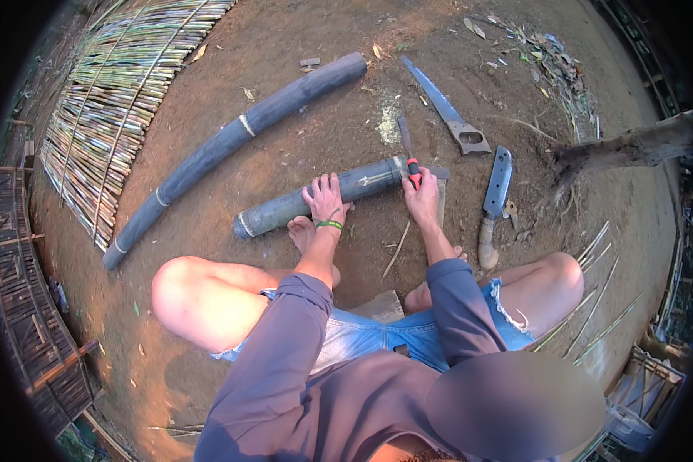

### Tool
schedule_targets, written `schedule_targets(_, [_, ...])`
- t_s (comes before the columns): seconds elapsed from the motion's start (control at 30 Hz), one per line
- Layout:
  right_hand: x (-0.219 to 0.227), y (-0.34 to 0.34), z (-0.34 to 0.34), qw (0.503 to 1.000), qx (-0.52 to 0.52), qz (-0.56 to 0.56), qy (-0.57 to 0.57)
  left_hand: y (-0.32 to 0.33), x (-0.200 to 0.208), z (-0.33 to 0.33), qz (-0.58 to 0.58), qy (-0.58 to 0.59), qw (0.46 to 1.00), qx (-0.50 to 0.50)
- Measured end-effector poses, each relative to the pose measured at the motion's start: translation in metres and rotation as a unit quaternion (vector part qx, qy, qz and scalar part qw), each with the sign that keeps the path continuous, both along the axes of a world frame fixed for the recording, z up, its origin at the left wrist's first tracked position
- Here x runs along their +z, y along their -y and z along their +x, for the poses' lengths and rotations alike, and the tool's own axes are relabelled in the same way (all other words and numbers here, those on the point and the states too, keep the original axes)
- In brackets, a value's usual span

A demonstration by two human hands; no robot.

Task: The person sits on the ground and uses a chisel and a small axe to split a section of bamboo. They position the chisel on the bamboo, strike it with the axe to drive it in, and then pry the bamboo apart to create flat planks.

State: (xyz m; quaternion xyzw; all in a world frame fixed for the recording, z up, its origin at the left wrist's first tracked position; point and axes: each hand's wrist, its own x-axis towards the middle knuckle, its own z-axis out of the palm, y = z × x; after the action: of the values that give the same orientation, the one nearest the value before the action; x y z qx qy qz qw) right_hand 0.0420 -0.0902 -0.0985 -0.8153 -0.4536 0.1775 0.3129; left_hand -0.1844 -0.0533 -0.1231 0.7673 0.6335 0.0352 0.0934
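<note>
A short, thick dark-green bamboo section (273, 213) lies on the ground in front of me, with a pale scraped patch toward its right end. My left hand (326, 198), a green band at its wrist, grips the section from above, fingers curved over it. Close to the right end, my right hand (422, 196) is closed round the red-and-black handle of a chisel (414, 172). The chisel's flat metal blade points away from me, past the end of the bamboo. Beside that hand lies a hammer (440, 175), its wooden handle partly hidden by my hand.
Beyond the section stretches a long dark bamboo pole (219, 148). To the right lie a handsaw (444, 103) and a machete (498, 185) with a wooden handle. A mat of tied sticks (119, 108) rests far left. A tree trunk (631, 144) stands right.
</note>
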Motion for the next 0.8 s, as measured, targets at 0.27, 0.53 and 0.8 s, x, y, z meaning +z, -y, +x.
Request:
schedule_targets(0.27, [0.150,0.057,-0.034,0.993,0.034,-0.105,-0.047,-0.049,0.022,-0.001,-0.141,-0.025,0.990,0.005])
schedule_targets(0.53, [0.153,0.080,-0.040,0.985,0.094,-0.139,0.049,-0.060,0.023,0.004,-0.158,-0.027,0.987,0.002])
schedule_targets(0.8, [0.148,0.074,-0.036,0.978,0.100,-0.161,0.085,-0.051,0.021,0.005,-0.180,-0.038,0.983,-0.017])
